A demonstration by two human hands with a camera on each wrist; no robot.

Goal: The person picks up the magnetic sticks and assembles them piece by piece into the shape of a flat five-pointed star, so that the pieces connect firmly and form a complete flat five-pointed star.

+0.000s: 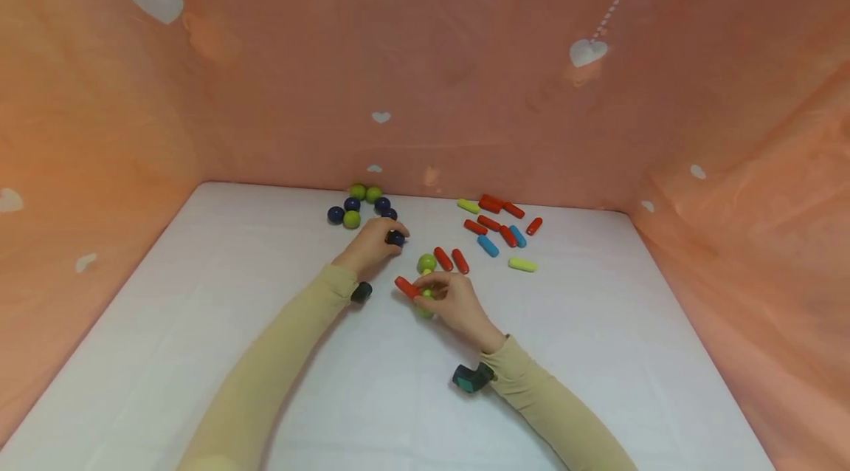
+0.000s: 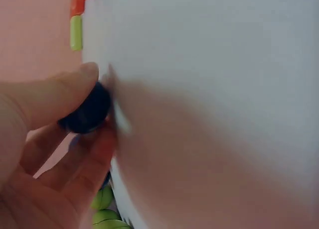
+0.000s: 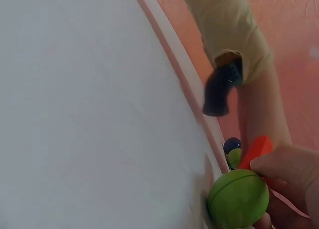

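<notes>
My left hand point(image 1: 370, 246) pinches a dark blue ball point(image 2: 89, 109) between thumb and fingers, close over the white table. In the head view this ball point(image 1: 395, 238) sits at the fingertips. My right hand point(image 1: 458, 305) holds a red rod point(image 1: 406, 287) between thumb and fingers, its free end pointing left. Under that hand lie a green ball point(image 3: 238, 199), partly covered by the fingers, and a bit of yellow-green rod. Just beyond is another green ball point(image 1: 427, 263), with two red rods point(image 1: 443, 259) point(image 1: 460, 261) lying to its right.
At the back left, several dark blue balls point(image 1: 336, 215) and green balls point(image 1: 352, 219) lie grouped. Red rods point(image 1: 488, 223), blue rods point(image 1: 488, 246) and yellow-green rods point(image 1: 522, 264) are scattered at the back right. Orange cloth point(image 1: 425, 72) with white hearts surrounds the table point(image 1: 571, 323).
</notes>
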